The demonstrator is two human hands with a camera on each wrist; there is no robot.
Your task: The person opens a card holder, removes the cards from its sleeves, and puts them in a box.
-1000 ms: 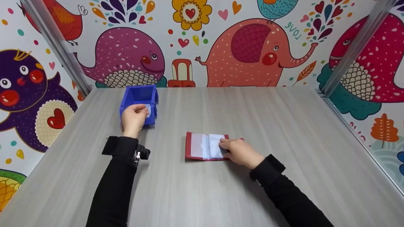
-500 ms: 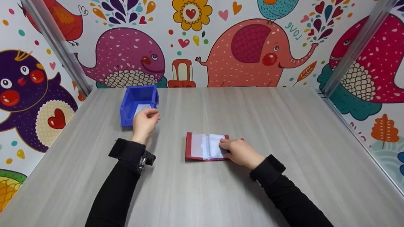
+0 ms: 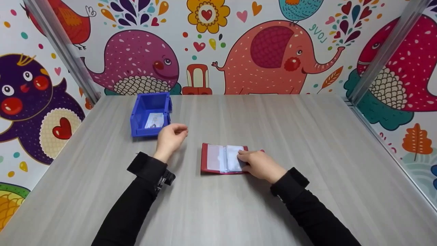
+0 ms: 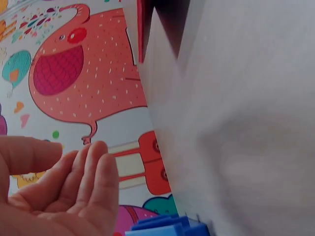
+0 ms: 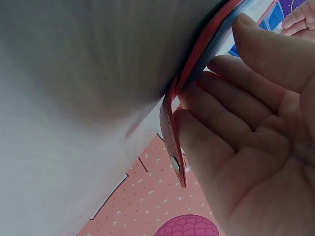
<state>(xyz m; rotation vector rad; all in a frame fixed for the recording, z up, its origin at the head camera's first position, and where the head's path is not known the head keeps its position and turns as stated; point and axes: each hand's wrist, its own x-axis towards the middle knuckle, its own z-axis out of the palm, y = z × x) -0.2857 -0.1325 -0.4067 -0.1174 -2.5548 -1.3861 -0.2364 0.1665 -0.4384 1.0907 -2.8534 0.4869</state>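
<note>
head view: two hands, one holder, one bin. your right hand [image 3: 261, 165] pinches red card holder [image 3: 214, 158], open on table [image 3: 205, 212]; thumb blocks part of right page. your left hand [image 3: 170, 140], fingers loosely bent, grasps nothing, just beside blue bin [image 3: 146, 132], at least one card [image 3: 155, 120] inside. left wrist view: your thumb near fingertips, nothing between. right wrist view: one strap [image 5: 170, 137], one snap [image 5: 175, 163], beside your fingers.

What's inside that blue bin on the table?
A pale, printed card-like piece lies in the blue bin. Whether anything is beneath that piece can't be seen, as it covers the spot; the front wall hides the nearest floor.
</note>
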